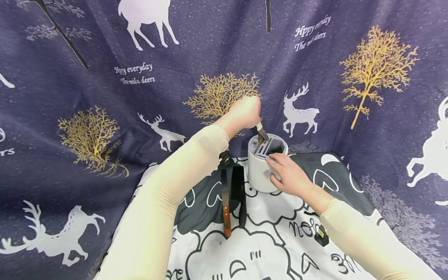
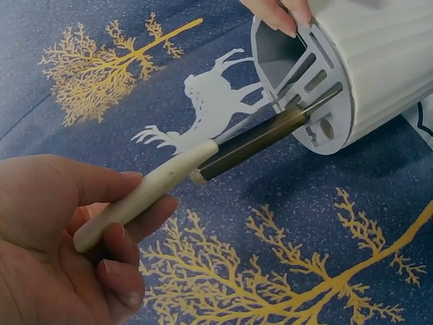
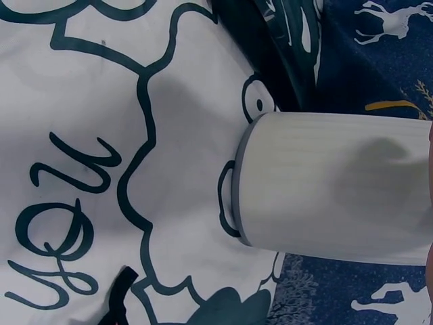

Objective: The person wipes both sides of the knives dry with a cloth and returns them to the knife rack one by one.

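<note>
A round white knife block (image 1: 260,175) stands upright on the patterned cloth, with slots and a large opening in its grey top. My left hand (image 2: 74,230) holds a knife by its cream handle (image 2: 152,179), above the block. Its thin blade points toward the slotted top, partly hidden behind another knife's dark handle (image 2: 254,142), which sticks out of a slot. My right hand (image 1: 288,175) grips the block's near rim, fingertips over the edge of the large opening and thumb along the outer wall. In the right wrist view the block's ribbed side (image 3: 325,183) fills the right half.
Left of the block lie a long narrow blade with a brown wooden handle (image 1: 226,219) and a black knife (image 1: 238,186). A small black object with yellow (image 1: 321,236) lies by the right forearm. A dark blue deer-print curtain (image 1: 157,101) hangs behind.
</note>
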### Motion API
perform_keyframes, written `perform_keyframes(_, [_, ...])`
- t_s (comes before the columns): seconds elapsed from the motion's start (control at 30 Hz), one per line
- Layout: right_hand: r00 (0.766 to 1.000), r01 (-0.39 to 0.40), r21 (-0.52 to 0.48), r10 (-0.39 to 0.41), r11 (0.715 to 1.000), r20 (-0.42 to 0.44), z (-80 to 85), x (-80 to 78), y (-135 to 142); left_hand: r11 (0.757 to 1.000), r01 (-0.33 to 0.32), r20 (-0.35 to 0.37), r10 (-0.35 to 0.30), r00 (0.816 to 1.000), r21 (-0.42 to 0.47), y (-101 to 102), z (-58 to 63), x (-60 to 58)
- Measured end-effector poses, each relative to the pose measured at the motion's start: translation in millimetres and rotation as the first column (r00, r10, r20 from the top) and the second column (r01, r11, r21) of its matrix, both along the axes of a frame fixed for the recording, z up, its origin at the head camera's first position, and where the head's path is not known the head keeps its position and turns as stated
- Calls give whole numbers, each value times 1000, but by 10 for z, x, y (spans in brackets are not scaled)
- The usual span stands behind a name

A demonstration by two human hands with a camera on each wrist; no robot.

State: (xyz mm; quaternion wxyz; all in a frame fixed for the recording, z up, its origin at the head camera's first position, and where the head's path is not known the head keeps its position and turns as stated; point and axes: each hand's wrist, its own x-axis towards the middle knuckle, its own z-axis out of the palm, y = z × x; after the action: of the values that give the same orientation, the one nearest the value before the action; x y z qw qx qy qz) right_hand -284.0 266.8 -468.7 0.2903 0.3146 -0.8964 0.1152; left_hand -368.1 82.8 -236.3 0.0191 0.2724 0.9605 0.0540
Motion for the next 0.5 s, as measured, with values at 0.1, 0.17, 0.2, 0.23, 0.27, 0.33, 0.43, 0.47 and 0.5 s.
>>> perform_keyframes(0.1, [1000,4,-8,-4,1000,-1,-4,2,-7,1000,3,18,-3,1000,-4,15,-4,-6])
perform_keyframes(0.17, [1000,4,-12,-4,1000,-3,-9,-2,-7,1000,-4,31,4,999,-7,27,4,-4])
perform_keyframes(0.2, [1000,4,-14,-4,1000,-1,-11,-2,-7,1000,-9,37,10,999,-14,35,12,0])
perform_keyframes(0.23, [1000,4,-14,-4,1000,1,-15,-7,-8,1000,-16,36,16,999,-20,42,20,5])
perform_keyframes(0.27, [1000,4,-15,-4,1000,2,-18,-11,-9,999,-21,34,21,999,-26,50,28,11])
perform_keyframes(0.33, [1000,4,-17,-3,1000,7,-22,-13,-12,999,-28,29,29,999,-37,68,44,25])
perform_keyframes(0.43, [1000,6,-23,-6,1000,9,-26,-10,-16,999,-29,39,31,999,-44,96,55,44])
perform_keyframes(0.47, [1000,8,-24,-7,1000,11,-25,-5,-17,999,-29,48,31,998,-42,106,53,48])
perform_keyframes(0.5, [1000,9,-24,-9,1000,13,-27,-2,-18,999,-33,59,35,998,-36,114,49,49])
